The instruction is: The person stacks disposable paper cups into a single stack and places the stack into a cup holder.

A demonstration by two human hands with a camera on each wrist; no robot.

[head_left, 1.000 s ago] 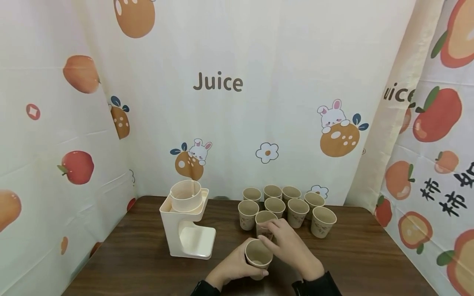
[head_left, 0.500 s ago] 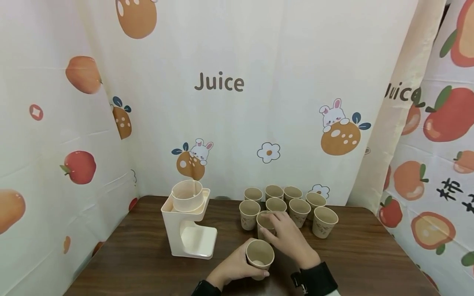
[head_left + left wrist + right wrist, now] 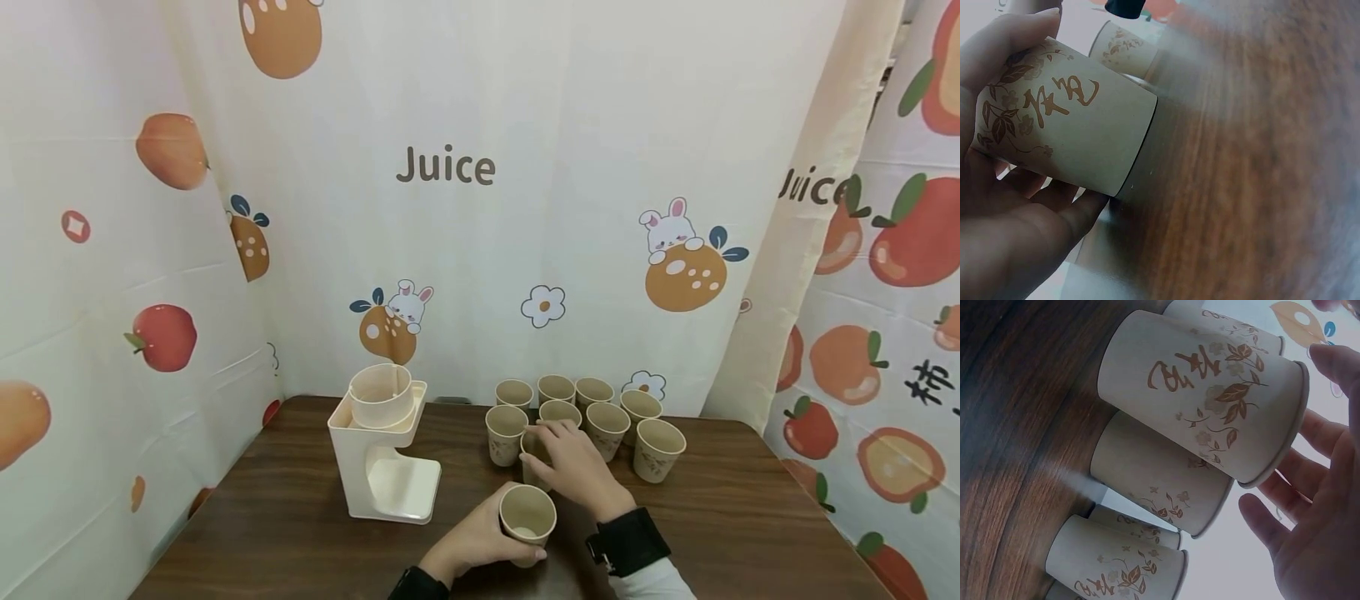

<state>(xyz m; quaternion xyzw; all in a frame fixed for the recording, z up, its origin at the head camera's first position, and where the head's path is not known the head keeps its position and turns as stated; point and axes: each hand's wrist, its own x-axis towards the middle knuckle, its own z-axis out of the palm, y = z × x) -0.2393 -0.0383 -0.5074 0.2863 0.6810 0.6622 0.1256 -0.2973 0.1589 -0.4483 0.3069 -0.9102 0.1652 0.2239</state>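
Observation:
My left hand (image 3: 480, 533) grips a beige paper cup (image 3: 527, 510) near the table's front edge, fingers and thumb wrapped round its side. Brown leaves and lettering decorate that paper cup (image 3: 1066, 119) in the left wrist view. My right hand (image 3: 573, 467) is over the front paper cup (image 3: 532, 480) of a group, covering part of it. In the right wrist view its loosely bent fingers lie by the rim of a paper cup (image 3: 1204, 394); whether they touch it I cannot tell.
Several more paper cups, including the rightmost cup (image 3: 658, 452), stand close behind and beside the right hand. A cream stand (image 3: 378, 467) with a round top container (image 3: 380, 396) is on the left of the brown table (image 3: 300, 533). Printed curtains (image 3: 465, 233) surround it.
My right hand has moved slightly away from the held cup, forward over the front cup of the group. The left hand keeps its grip almost unmoved. The head view has shifted slightly.

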